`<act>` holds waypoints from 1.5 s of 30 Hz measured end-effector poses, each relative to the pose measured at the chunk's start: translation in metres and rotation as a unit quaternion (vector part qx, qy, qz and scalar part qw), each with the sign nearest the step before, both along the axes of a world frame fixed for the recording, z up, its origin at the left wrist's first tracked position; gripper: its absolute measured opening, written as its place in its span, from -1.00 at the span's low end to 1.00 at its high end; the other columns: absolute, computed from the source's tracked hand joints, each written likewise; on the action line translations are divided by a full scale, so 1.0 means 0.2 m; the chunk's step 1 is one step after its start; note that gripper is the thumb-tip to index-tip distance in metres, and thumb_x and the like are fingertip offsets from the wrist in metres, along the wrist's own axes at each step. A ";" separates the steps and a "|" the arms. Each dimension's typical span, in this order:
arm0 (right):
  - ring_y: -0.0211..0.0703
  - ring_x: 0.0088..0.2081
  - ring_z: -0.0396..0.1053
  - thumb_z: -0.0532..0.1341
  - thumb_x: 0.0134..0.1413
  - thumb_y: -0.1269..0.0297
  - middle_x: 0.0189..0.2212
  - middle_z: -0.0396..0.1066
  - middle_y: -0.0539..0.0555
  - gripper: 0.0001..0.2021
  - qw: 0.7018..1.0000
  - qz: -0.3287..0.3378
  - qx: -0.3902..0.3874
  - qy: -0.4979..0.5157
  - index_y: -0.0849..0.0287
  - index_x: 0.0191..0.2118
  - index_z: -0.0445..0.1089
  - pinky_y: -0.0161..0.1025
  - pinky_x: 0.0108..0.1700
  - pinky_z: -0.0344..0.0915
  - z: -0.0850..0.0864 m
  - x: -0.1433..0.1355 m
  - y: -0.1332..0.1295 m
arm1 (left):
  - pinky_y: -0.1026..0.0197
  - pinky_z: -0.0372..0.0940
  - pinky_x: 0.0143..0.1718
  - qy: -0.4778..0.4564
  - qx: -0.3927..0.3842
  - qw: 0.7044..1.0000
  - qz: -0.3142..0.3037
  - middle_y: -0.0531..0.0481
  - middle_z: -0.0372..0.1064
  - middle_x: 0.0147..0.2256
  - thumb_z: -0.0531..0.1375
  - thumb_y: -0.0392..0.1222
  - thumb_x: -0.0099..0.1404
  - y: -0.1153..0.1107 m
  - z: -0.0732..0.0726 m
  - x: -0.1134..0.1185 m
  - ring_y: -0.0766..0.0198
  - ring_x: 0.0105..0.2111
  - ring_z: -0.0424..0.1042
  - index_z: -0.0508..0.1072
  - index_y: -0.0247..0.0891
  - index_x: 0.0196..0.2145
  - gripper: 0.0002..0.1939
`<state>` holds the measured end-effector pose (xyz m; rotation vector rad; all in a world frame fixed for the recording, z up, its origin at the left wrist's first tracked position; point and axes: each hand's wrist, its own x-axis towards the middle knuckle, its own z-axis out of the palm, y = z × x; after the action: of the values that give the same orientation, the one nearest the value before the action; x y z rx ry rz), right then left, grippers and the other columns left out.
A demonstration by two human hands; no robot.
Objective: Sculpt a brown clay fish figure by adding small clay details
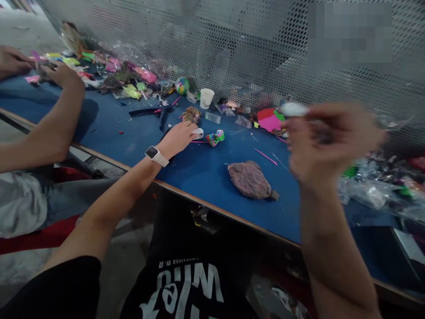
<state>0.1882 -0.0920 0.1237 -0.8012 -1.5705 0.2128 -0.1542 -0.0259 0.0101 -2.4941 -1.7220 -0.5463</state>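
Observation:
My left hand (179, 138), with a watch on its wrist, is low over the blue table, its fingers closed on a small white piece (198, 133). Just beyond it sits a crumbly brown-green lump (191, 114), and to its right lies a multicoloured lump (215, 138). Raised at the right, my right hand (327, 144) is smeared by motion; its fingertips pinch a white lump (294, 109) that looks soft. A flat purplish-brown clay-like shape (249, 179) with a small stub lies between my hands, near the table's front edge.
Dark-handled pliers (156, 112), a white paper cup (206, 98) and a pink-and-red piece (269, 119) lie toward the perforated metal panel (259, 53). Thin pink sticks (265, 156) are scattered about. Plastic wrappers (375, 190) pile up at right. At left, a co-worker's hands (61, 73) hold something.

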 end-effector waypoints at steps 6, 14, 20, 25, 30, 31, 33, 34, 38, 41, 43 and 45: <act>-0.14 -0.38 0.38 0.49 0.38 0.04 -0.27 0.67 0.06 -0.77 0.965 0.097 -0.077 -0.232 0.07 -0.24 0.65 -0.08 -0.26 0.32 -0.21 -0.31 0.44 | -0.08 0.46 0.26 -0.076 -0.002 0.996 0.047 -0.35 0.64 0.13 0.11 -0.20 0.73 0.10 -0.08 -0.06 -0.09 0.14 0.60 0.49 -0.34 0.31 -0.66; -0.04 -0.27 0.44 0.45 0.31 -0.31 -0.19 0.68 0.12 -0.53 0.935 0.206 -0.166 -0.234 0.04 -0.20 0.69 -0.07 -0.20 0.36 -0.37 -0.56 0.67 | 0.12 0.52 -0.04 -0.320 -0.008 0.947 -0.038 -0.14 0.68 -0.10 0.16 -0.11 0.72 0.11 -0.04 -0.10 0.19 -0.19 0.59 0.61 -0.26 0.13 -0.73; -0.10 -0.40 0.33 0.45 0.17 -0.53 -0.47 0.44 0.00 -0.39 0.948 0.196 -0.180 -0.174 -0.01 -0.19 0.72 -0.09 -0.28 0.32 -0.42 -0.57 0.68 | 0.11 0.66 -0.13 -0.435 -0.094 0.885 -0.138 -0.22 0.65 0.10 0.14 -0.11 0.75 0.10 -0.03 -0.02 0.24 -0.26 0.67 0.51 -0.23 0.30 -0.68; -0.07 -0.38 0.45 0.54 0.14 -0.24 -0.43 0.61 0.05 -0.58 0.940 0.219 -0.217 -0.145 0.05 -0.22 0.76 -0.06 -0.24 0.40 -0.46 -0.52 0.68 | 0.12 0.70 -0.12 -0.462 -0.147 0.859 -0.164 -0.22 0.62 0.27 0.07 -0.13 0.79 0.10 -0.05 -0.01 0.30 -0.28 0.70 0.51 -0.13 0.45 -0.57; 0.05 -0.27 0.61 0.41 0.32 0.03 -0.26 0.78 0.12 -0.75 0.947 0.160 -0.125 -0.249 0.04 -0.22 0.80 0.01 -0.13 0.44 -0.44 -0.50 0.65 | 0.13 0.71 -0.13 -0.479 -0.149 0.847 -0.176 -0.23 0.62 0.30 0.13 -0.04 0.78 0.10 -0.08 -0.01 0.30 -0.29 0.72 0.59 -0.12 0.42 -0.57; 0.08 -0.25 0.64 0.38 0.35 0.07 -0.24 0.78 0.12 -0.76 0.944 0.149 -0.101 -0.279 0.02 -0.21 0.81 0.02 -0.10 0.44 -0.43 -0.50 0.65 | 0.13 0.72 -0.14 -0.477 -0.143 0.850 -0.173 -0.24 0.63 0.29 0.14 -0.04 0.77 0.10 -0.09 0.00 0.29 -0.29 0.72 0.60 -0.12 0.42 -0.57; 0.13 -0.20 0.67 0.35 0.37 0.15 -0.25 0.77 0.12 -0.77 0.932 0.137 -0.064 -0.328 0.00 -0.22 0.80 0.05 -0.06 0.45 -0.43 -0.49 0.64 | 0.14 0.70 -0.19 -0.468 -0.139 0.857 -0.164 -0.23 0.68 0.22 0.16 -0.04 0.76 0.10 -0.10 0.00 0.27 -0.30 0.71 0.61 -0.14 0.41 -0.57; 0.14 -0.19 0.67 0.35 0.36 0.17 -0.26 0.77 0.12 -0.78 0.928 0.135 -0.053 -0.344 0.01 -0.23 0.80 0.06 -0.05 0.45 -0.42 -0.48 0.64 | 0.15 0.69 -0.21 -0.465 -0.138 0.860 -0.160 -0.23 0.70 0.18 0.16 -0.04 0.76 0.10 -0.11 0.01 0.26 -0.32 0.70 0.61 -0.14 0.41 -0.56; 0.12 -0.22 0.65 0.38 0.30 0.18 -0.24 0.77 0.14 -0.81 0.937 0.132 -0.055 -0.320 0.03 -0.23 0.79 0.06 -0.04 0.47 -0.44 -0.48 0.64 | 0.14 0.69 -0.23 -0.466 -0.146 0.859 -0.153 -0.18 0.75 0.03 0.15 -0.05 0.76 0.09 -0.10 0.01 0.24 -0.34 0.69 0.62 -0.14 0.40 -0.57; 0.07 -0.26 0.61 0.42 0.27 0.17 -0.25 0.76 0.13 -0.85 0.948 0.126 -0.080 -0.282 0.03 -0.26 0.78 0.04 -0.05 0.48 -0.45 -0.49 0.65 | 0.15 0.68 -0.22 -0.463 -0.150 0.861 -0.147 -0.12 0.75 -0.08 0.15 -0.05 0.76 0.08 -0.09 0.02 0.24 -0.36 0.69 0.63 -0.10 0.40 -0.58; 0.06 -0.27 0.59 0.45 0.25 0.16 -0.26 0.75 0.12 -0.86 0.949 0.121 -0.092 -0.276 0.04 -0.28 0.76 0.04 -0.07 0.46 -0.46 -0.50 0.65 | 0.18 0.67 -0.24 -0.459 -0.150 0.863 -0.147 -0.12 0.76 -0.04 0.16 -0.06 0.76 0.08 -0.08 0.02 0.27 -0.37 0.69 0.64 -0.11 0.38 -0.59; 0.06 -0.26 0.58 0.46 0.24 0.16 -0.25 0.75 0.12 -0.87 0.946 0.122 -0.095 -0.284 0.04 -0.29 0.74 0.04 -0.07 0.45 -0.45 -0.50 0.64 | 0.20 0.66 -0.25 -0.456 -0.148 0.866 -0.144 -0.16 0.76 0.03 0.18 -0.05 0.75 0.08 -0.08 0.02 0.29 -0.38 0.68 0.66 -0.14 0.34 -0.61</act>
<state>0.0874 0.0369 0.0334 -0.8623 -2.2247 0.3379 -0.1499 -0.0103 -0.0052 -2.9689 -1.7150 -1.8725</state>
